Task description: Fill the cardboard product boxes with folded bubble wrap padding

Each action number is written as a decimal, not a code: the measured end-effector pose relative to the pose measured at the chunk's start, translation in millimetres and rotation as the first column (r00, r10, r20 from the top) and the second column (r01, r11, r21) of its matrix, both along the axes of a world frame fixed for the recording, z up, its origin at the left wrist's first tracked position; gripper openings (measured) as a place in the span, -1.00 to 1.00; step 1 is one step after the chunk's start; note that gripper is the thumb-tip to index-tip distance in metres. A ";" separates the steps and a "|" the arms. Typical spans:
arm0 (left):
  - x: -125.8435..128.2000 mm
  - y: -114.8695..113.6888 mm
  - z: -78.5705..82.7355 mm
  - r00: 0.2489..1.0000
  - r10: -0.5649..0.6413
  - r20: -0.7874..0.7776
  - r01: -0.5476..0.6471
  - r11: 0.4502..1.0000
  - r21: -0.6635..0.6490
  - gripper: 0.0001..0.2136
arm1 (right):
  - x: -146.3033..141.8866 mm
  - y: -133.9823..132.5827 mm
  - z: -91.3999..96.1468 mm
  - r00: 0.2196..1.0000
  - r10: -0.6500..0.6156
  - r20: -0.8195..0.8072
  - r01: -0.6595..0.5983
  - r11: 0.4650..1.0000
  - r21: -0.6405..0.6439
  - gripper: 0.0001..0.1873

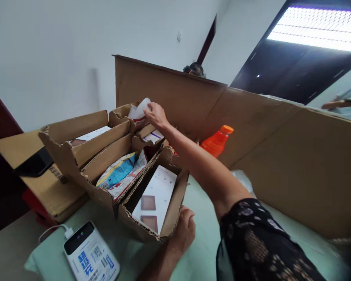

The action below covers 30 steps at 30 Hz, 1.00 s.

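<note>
Pale green cloth (204, 246) covers the table along the bottom of the frame, with a white power bank (90, 253) plugged in at lower left. Left hand (185, 226), bottom center, is loosely curled right by the front cardboard box (179, 193); can't tell if it's gripping anything. That box has a white carton (162, 183) in it, and the next one over holds snack bags (119, 173). Further back, upper middle, the right hand (156, 114) has its fingers closed on a whitish packet (139, 110) over a rear compartment. Orange bottle (215, 142) leans right of center, then a big cardboard panel (280, 156), and someone's head (196, 69) pokes up behind it.
</note>
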<state>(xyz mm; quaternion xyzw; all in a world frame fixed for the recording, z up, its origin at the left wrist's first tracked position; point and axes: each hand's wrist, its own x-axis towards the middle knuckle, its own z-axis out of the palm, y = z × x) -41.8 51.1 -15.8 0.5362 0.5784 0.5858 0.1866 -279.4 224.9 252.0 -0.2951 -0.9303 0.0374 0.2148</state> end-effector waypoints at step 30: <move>-14.2 -15.9 7.4 0.997 -0.008 -0.071 0.005 0.999 -0.035 -0.76 | 416.9 37.9 -119.4 0.730 -0.580 -0.362 0.481 0.812 -0.331 -0.49</move>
